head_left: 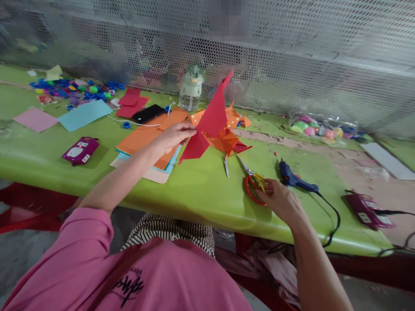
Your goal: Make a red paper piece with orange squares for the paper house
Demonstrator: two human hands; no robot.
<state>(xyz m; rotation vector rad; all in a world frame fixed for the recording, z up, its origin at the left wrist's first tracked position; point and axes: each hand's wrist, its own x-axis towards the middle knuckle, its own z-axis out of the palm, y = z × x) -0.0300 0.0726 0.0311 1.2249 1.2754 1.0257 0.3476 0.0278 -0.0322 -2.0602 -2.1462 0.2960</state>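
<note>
My left hand (179,134) pinches a red folded paper shape (214,113) between thumb and fingers, raised above the table. The paper has a long pointed end at the top and a wider piece at the bottom. On the right, my right hand (277,196) has its fingers closed at the handles of the scissors (252,183), which lie near the table's front edge with blades pointing away. Behind the red paper sit orange folded paper pieces (227,140), partly hidden by it. A small pointed metal blade (226,167) lies left of the scissors.
A blue glue gun (296,178) with a black cord lies right of my right hand. Orange and blue sheets (138,140), a black phone (148,114), a bottle (191,90), bottle caps (76,90) and two purple boxes (81,150) are also on the green table (201,194).
</note>
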